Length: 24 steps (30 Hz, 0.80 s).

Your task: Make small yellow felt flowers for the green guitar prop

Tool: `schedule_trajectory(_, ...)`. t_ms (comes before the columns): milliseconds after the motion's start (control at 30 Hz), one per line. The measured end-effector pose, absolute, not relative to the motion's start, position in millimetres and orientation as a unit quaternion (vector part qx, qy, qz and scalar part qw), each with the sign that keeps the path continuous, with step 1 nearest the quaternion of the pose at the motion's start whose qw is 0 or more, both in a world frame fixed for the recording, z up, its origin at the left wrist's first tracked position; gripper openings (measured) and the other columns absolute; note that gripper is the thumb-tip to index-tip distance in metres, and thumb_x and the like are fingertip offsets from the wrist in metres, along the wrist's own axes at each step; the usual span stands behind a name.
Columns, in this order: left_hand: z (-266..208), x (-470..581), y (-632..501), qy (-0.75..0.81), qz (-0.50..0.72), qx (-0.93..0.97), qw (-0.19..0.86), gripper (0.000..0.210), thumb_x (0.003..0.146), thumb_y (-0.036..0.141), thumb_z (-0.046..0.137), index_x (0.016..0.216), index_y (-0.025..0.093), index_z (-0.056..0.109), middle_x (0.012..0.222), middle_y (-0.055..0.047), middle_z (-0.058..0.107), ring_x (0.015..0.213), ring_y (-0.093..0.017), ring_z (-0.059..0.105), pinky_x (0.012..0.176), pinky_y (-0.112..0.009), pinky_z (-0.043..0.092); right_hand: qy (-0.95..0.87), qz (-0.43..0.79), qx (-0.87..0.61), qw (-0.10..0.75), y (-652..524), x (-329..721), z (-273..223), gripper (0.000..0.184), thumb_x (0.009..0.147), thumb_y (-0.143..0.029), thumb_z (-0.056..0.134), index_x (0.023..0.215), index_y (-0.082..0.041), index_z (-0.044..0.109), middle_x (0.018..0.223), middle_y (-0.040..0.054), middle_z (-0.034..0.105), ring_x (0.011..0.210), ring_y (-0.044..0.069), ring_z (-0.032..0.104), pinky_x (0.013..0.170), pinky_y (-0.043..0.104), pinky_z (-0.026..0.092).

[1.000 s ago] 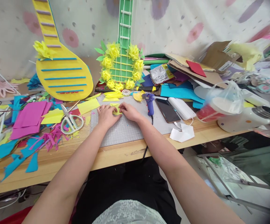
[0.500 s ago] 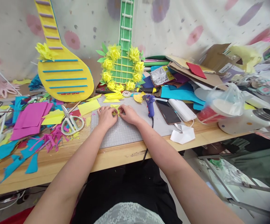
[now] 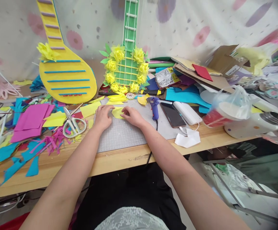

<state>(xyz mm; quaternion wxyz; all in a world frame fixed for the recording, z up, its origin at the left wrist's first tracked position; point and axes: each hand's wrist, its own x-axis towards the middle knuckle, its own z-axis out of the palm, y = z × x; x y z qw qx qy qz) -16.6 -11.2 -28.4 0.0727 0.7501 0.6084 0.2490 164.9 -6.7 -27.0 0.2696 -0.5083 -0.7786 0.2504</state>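
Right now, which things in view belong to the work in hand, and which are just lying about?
In the work:
yellow paper piece, between the left hand and right hand
grey mat, beneath it
glue gun and scissors, probably, though neither is held

Apparently just lying about:
phone
white bottle
red-sided cup

I watched through one head-worn camera, near the grey mat [image 3: 122, 137], above it and on its near side, facing forward and down, taking in the curtain [image 3: 174, 35] beyond it.
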Motion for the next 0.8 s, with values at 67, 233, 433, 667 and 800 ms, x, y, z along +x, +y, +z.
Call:
schedule_trajectory(67, -29.6, -19.4, -9.9, 0.604, 0.229, 0.759, 0.077, 0.051, 0.066, 0.006, 0.046, 0.11, 0.026, 0.061, 0.117, -0.003, 0.061, 0.117, -0.023, 0.044, 0.102, -0.038, 0.03, -0.786, 0.231, -0.499, 0.282, -7.3, 165.6, -25.6, 0.016, 0.081, -0.027, 0.056, 0.094, -0.017, 0.056, 0.085, 0.0022, 0.062, 0.08, 0.014, 0.053, 0.076, 0.028, 0.038)
schedule_trajectory(233, -29.5, -15.1, -10.9, 0.61, 0.208, 0.763, 0.037, 0.042, 0.071, 0.015, 0.047, 0.109, 0.023, 0.061, 0.112, -0.008, 0.064, 0.114, -0.025, 0.048, 0.102, -0.041, 0.027, -0.86, 0.109, -0.433, 0.246, -13.9, 159.6, -21.7, 0.022, 0.077, -0.02, 0.056, 0.099, -0.018, 0.056, 0.101, 0.0063, 0.062, 0.096, 0.021, 0.049, 0.085, 0.032, 0.035)
schedule_trajectory(433, -26.6, -10.0, -16.0, 0.626, 0.21, 0.751, -0.005, 0.03, 0.076, 0.028, 0.049, 0.102, 0.021, 0.064, 0.102, -0.009, 0.068, 0.105, -0.027, 0.052, 0.097, -0.044, 0.027, -0.87, 0.042, -0.453, 0.187, -15.6, 149.6, -23.2, 0.026, 0.082, -0.011, 0.042, 0.103, -0.016, 0.057, 0.098, 0.0102, 0.064, 0.096, 0.024, 0.047, 0.084, 0.036, 0.034)
schedule_trajectory(667, -27.5, -12.4, -16.8, 0.594, 0.223, 0.773, 0.0, 0.019, 0.079, 0.03, 0.05, 0.081, 0.027, 0.069, 0.095, -0.004, 0.069, 0.102, -0.025, 0.052, 0.098, -0.045, 0.025, -0.826, 0.076, -0.511, 0.225, -7.8, 161.7, -26.0, 0.032, 0.08, -0.003, 0.038, 0.1, -0.017, 0.059, 0.095, 0.008, 0.066, 0.095, 0.023, 0.048, 0.083, 0.034, 0.036)
schedule_trajectory(800, -27.5, -12.8, -17.2, 0.577, 0.22, 0.787, -0.014, 0.021, 0.08, 0.03, 0.05, 0.079, 0.028, 0.071, 0.09, -0.005, 0.07, 0.099, -0.025, 0.053, 0.099, -0.048, 0.023, -0.829, 0.09, -0.5, 0.233, -7.9, 163.8, -27.1, 0.031, 0.078, -0.005, 0.041, 0.1, -0.017, 0.059, 0.098, 0.0068, 0.066, 0.093, 0.022, 0.051, 0.083, 0.033, 0.038)
